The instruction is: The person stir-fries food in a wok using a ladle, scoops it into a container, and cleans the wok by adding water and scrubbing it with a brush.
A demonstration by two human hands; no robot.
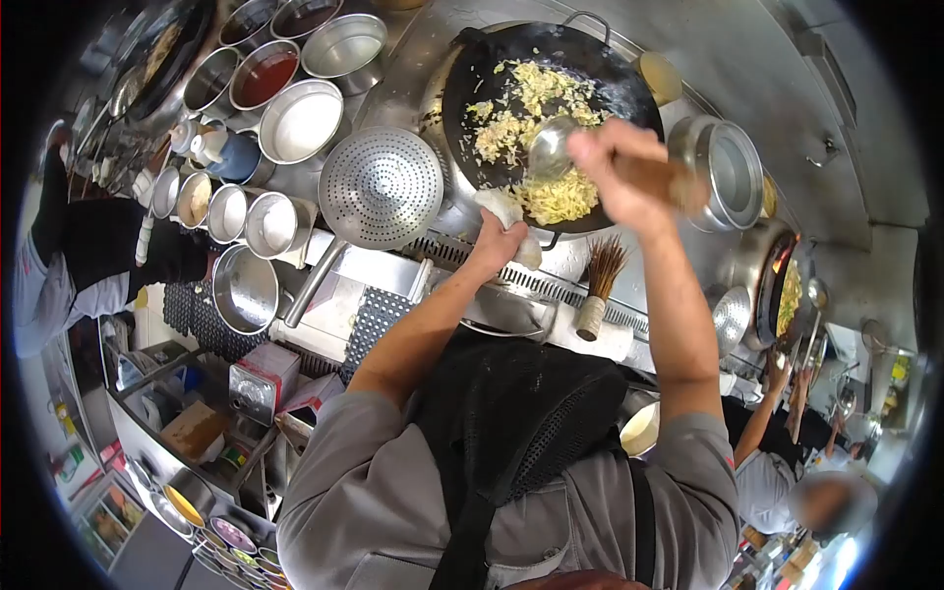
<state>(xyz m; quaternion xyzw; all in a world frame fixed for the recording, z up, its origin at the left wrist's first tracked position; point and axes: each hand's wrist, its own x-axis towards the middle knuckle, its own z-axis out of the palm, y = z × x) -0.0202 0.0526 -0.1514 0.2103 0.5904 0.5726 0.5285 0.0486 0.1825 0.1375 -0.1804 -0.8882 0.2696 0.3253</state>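
A dark wok (pixel 610 84) holds chopped yellow and pale food (pixel 541 88), some of it heaped near the wok's lower edge. My left hand (pixel 497 244) is closed on a white cloth (pixel 501 205) at the wok's near rim. Over the wok's right side, my right hand (pixel 624 177) is wrapped round the wooden handle (pixel 664 184) of a metal ladle (pixel 553 146), whose bowl is among the food. My right hand and the handle are blurred by motion.
Left of the wok lies a perforated strainer (pixel 382 187), beside metal containers (pixel 301 121) of sauces and powders. A bamboo brush (pixel 595 295) lies near the front edge. A metal pot (pixel 733 172) stands right. Other people (pixel 767 482) work at both sides.
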